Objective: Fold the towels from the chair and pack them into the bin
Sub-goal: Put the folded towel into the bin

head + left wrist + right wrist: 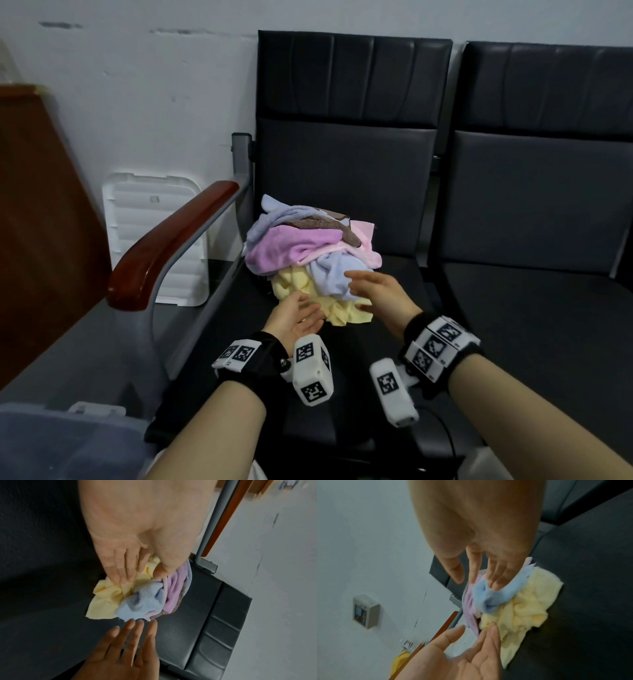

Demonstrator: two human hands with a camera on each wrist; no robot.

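A crumpled pile of small towels lies on the black chair seat. A yellow towel is at the front, with a blue towel above it, then a purple towel, a pink one and a brown one. My left hand is open, palm turned inward, its straight fingers touching the yellow towel. My right hand is open too, its fingers resting against the blue towel. Neither hand holds anything.
A translucent bin sits at the lower left beside the chair. A white lid leans on the wall behind the wooden armrest. A second black chair stands to the right. A brown wooden panel is at the far left.
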